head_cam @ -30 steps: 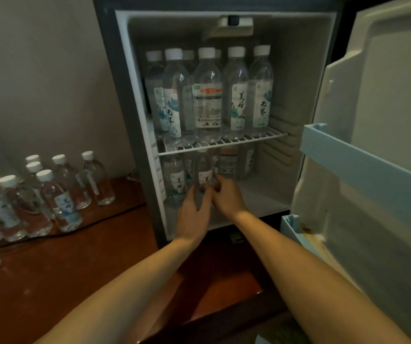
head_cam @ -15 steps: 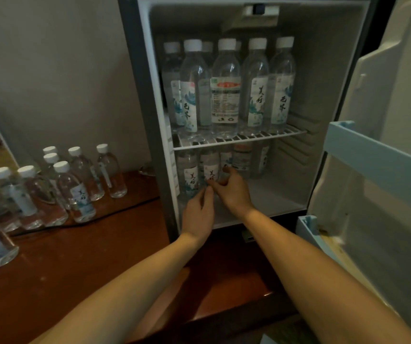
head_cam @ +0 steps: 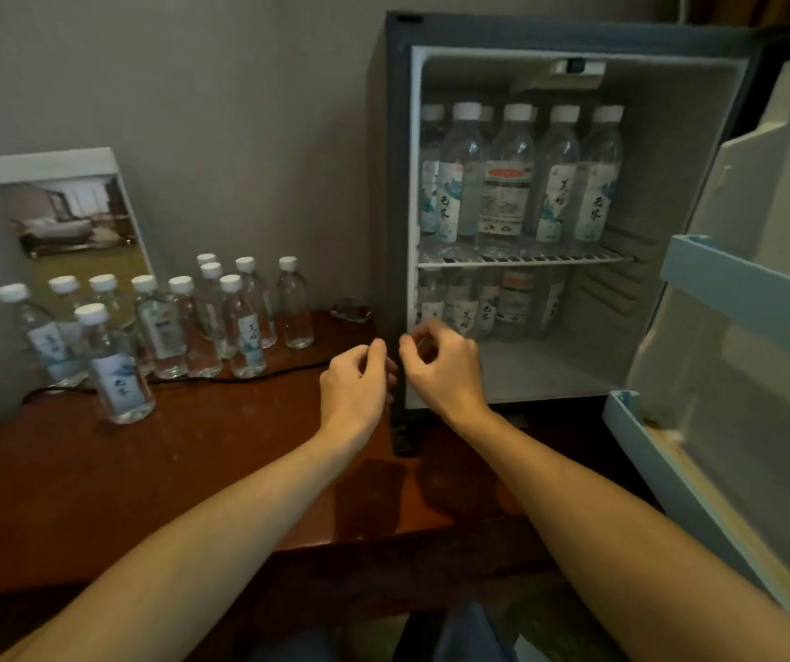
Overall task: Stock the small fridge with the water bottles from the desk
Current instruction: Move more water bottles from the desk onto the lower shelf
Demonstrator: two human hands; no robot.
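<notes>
The small fridge (head_cam: 393, 183) stands open on the right of the brown desk (head_cam: 168, 470). Several water bottles (head_cam: 507, 193) fill its wire shelf (head_cam: 526, 259), and several more (head_cam: 464, 308) stand on the floor below. A cluster of bottles (head_cam: 163, 322) with white caps stands on the desk at the left. My left hand (head_cam: 357, 384) and my right hand (head_cam: 445, 370) hover side by side in front of the fridge's left edge, fingers loosely curled, holding nothing.
The fridge door (head_cam: 741, 351) hangs open at the right, with pale blue racks (head_cam: 736, 284) jutting toward me. A framed picture card (head_cam: 68, 217) leans on the wall behind the desk bottles. A black cable (head_cam: 288, 370) runs across the desk.
Both hands have pulled back out of the lower fridge compartment and left the bottle standing there. The view has swung left, showing more of the desk.
</notes>
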